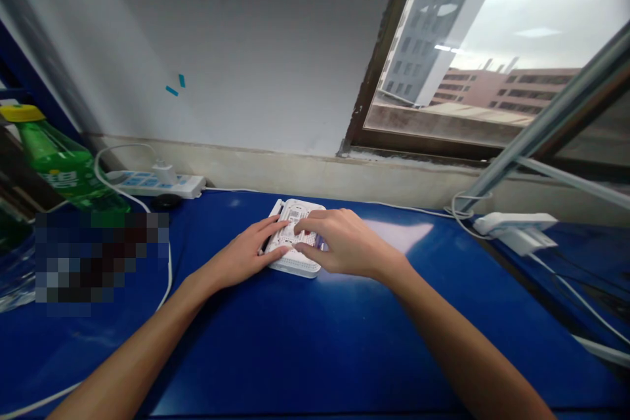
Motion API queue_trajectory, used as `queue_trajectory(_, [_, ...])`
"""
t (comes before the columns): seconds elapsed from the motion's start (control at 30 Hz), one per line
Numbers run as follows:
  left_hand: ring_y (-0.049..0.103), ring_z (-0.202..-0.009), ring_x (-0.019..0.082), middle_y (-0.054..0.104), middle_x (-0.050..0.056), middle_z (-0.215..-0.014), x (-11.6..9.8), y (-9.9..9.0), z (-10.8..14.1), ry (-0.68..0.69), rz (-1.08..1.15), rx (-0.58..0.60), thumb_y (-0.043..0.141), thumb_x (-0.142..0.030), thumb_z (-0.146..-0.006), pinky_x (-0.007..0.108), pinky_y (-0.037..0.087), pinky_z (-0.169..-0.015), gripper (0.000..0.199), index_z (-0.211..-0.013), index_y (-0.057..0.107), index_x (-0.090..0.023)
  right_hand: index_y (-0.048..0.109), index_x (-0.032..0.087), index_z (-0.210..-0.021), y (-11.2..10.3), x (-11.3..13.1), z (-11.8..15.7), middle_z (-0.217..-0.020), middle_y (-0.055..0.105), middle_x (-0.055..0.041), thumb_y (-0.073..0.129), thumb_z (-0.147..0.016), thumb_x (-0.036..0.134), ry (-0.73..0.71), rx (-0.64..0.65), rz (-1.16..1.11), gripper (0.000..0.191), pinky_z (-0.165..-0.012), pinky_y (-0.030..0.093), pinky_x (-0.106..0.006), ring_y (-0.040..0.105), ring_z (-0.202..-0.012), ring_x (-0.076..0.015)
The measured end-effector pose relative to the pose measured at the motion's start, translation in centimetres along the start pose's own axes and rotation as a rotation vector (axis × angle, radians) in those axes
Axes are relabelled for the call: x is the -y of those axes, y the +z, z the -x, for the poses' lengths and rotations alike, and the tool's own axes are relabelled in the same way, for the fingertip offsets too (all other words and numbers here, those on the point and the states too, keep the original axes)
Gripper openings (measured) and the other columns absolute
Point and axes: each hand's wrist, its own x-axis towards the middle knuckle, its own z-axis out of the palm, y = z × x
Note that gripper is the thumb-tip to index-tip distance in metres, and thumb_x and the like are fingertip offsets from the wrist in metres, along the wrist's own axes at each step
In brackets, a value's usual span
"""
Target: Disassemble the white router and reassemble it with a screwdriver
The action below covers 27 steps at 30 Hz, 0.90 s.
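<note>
A white Wi-Fi router (pixel 295 265) lies flat on the blue tabletop, its vented side with a printed label facing up and an antenna along its left edge. My left hand (pixel 245 251) rests on the router's left side, thumb and fingers stretched out and spread across it. Over the right half, my right hand (pixel 339 239) is bent down, its fingers curled and its thumb apart from the index finger. A gap shows between those tips, close to the label; I see nothing held there. The right hand covers part of the router's right side.
On the left, a green bottle (pixel 62 161) with a yellow cap stands near a white power strip (pixel 189 185) with a plugged-in charger. White cables cross the blue table (pixel 295 348). Another power strip (pixel 516 226) sits at right by a metal bar (pixel 531 121).
</note>
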Motion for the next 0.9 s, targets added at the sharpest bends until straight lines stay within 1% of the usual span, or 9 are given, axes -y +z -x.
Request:
queue_trajectory(0.07, [0.033, -0.15, 0.03, 0.034, 0.004, -0.164, -0.05, -0.02, 0.02, 0.0, -0.002, -0.001, 0.05, -0.063, -0.097, 0.049, 0.026, -0.124, 0.065, -0.153, 0.043, -0.033, 0.071, 0.017, -0.108, 0.15, -0.05, -0.05, -0.097, 0.073, -0.0085, 0.05, -0.101, 0.023, 0.003, -0.007, -0.003, 0.023, -0.072, 0.039, -0.03, 0.064, -0.084, -0.0189])
queue_trajectory(0.23, [0.033, -0.15, 0.03, 0.034, 0.003, -0.164, -0.11, -0.03, -0.02, 0.002, -0.01, 0.008, 0.051, -0.064, -0.097, 0.048, 0.026, -0.124, 0.065, -0.153, 0.044, -0.033, 0.062, 0.021, -0.128, 0.23, 0.07, 0.14, -0.114, 0.07, -0.0088, 0.059, -0.087, 0.013, -0.045, -0.037, 0.007, 0.042, -0.071, 0.039, -0.028, 0.064, -0.091, -0.0197])
queue_trajectory(0.33, [0.033, -0.15, 0.03, 0.035, 0.004, -0.164, 0.01, 0.06, -0.08, -0.003, -0.005, 0.004, 0.051, -0.064, -0.096, 0.049, 0.026, -0.124, 0.066, -0.153, 0.043, -0.032, 0.069, 0.019, -0.115, 0.16, 0.2, 0.13, -0.101, 0.072, -0.0087, 0.058, -0.095, 0.026, 0.021, -0.007, 0.049, 0.024, -0.068, 0.038, -0.029, 0.065, -0.085, -0.0206])
queue_trajectory(0.4, [0.033, -0.15, 0.03, 0.036, 0.004, -0.164, 0.15, 0.15, -0.1, -0.003, 0.003, 0.004, 0.05, -0.064, -0.096, 0.049, 0.026, -0.124, 0.066, -0.154, 0.043, -0.032, 0.07, 0.019, -0.114, 0.03, 0.28, 0.11, -0.099, 0.073, -0.0091, 0.052, -0.1, 0.024, 0.023, 0.006, 0.029, 0.023, -0.071, 0.039, -0.03, 0.065, -0.087, -0.0204])
queue_trajectory(0.53, [0.032, -0.15, 0.03, 0.033, 0.005, -0.165, 0.28, 0.22, -0.01, -0.001, 0.014, 0.004, 0.05, -0.064, -0.097, 0.05, 0.025, -0.124, 0.065, -0.154, 0.041, -0.034, 0.058, 0.023, -0.134, -0.3, 0.5, 0.24, -0.119, 0.068, -0.0092, 0.057, -0.089, 0.009, -0.064, 0.005, -0.015, 0.047, -0.078, 0.043, -0.03, 0.064, -0.099, -0.0212])
queue_trajectory(0.67, [0.032, -0.15, 0.029, 0.033, 0.004, -0.165, 0.01, -0.01, 0.14, -0.024, 0.007, 0.02, 0.049, -0.065, -0.097, 0.049, 0.025, -0.124, 0.065, -0.154, 0.041, -0.035, 0.07, 0.017, -0.111, -0.18, 0.55, 0.1, -0.104, 0.071, -0.0104, 0.059, -0.097, 0.029, 0.005, 0.027, 0.068, 0.021, -0.072, 0.042, -0.031, 0.065, -0.091, -0.023])
queue_trajectory(0.73, [0.032, -0.151, 0.029, 0.033, 0.004, -0.165, -0.11, -0.11, 0.15, -0.024, 0.004, 0.02, 0.049, -0.066, -0.097, 0.048, 0.024, -0.124, 0.066, -0.154, 0.041, -0.035, 0.072, 0.016, -0.106, -0.14, 0.51, -0.01, -0.099, 0.072, -0.0104, 0.053, -0.102, 0.03, 0.021, 0.035, 0.058, 0.024, -0.073, 0.042, -0.031, 0.066, -0.089, -0.0224])
queue_trajectory(0.8, [0.03, -0.151, 0.029, 0.031, 0.004, -0.166, -0.11, -0.13, 0.1, -0.018, 0.002, 0.024, 0.048, -0.066, -0.097, 0.048, 0.024, -0.124, 0.066, -0.155, 0.04, -0.034, 0.068, 0.017, -0.118, -0.23, 0.5, 0.02, -0.107, 0.072, -0.0098, 0.052, -0.1, 0.018, -0.015, 0.025, 0.012, 0.024, -0.077, 0.043, -0.03, 0.066, -0.094, -0.0216])
queue_trajectory(0.9, [0.029, -0.152, 0.029, 0.032, 0.005, -0.165, 0.08, -0.02, -0.01, -0.017, -0.002, 0.033, 0.048, -0.066, -0.097, 0.049, 0.024, -0.124, 0.067, -0.156, 0.039, -0.034, 0.056, 0.024, -0.137, -0.38, 0.5, 0.19, -0.119, 0.068, -0.0083, 0.058, -0.09, 0.01, -0.068, 0.019, -0.021, 0.049, -0.08, 0.043, -0.03, 0.065, -0.099, -0.0212])
